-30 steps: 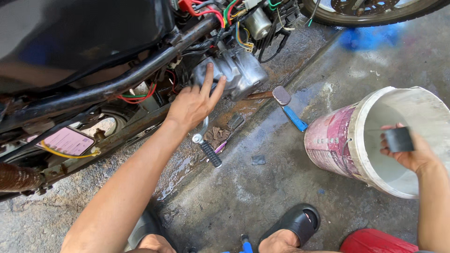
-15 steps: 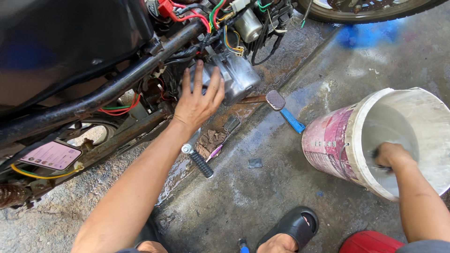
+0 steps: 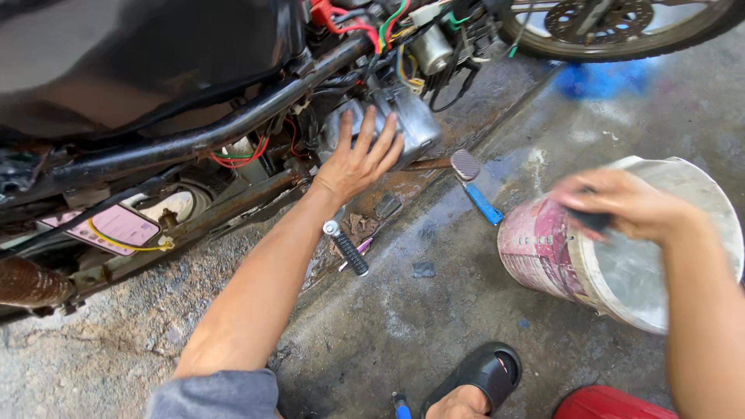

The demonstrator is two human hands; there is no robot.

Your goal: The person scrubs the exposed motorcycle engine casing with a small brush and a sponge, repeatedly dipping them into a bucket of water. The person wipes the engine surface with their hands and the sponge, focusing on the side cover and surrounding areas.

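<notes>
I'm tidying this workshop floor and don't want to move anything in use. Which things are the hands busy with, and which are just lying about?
In use:
- left hand pressed flat on the engine casing
- right hand holding a small dark object, blurred, over the white bucket

Lying about:
- blue-handled tool on the wet floor
- black sandal
- red object at the bottom edge

We see the motorcycle (image 3: 194, 101) lying along the far side, with our left hand (image 3: 358, 159) flat on its engine cover (image 3: 411, 120). The bucket (image 3: 621, 256) stands to the right, our right hand (image 3: 621, 203) over its rim. Between them, on the floor (image 3: 434, 310), lies the brush (image 3: 475, 186), and the footpeg (image 3: 347, 250) sits nearer us, below the left hand.
</notes>
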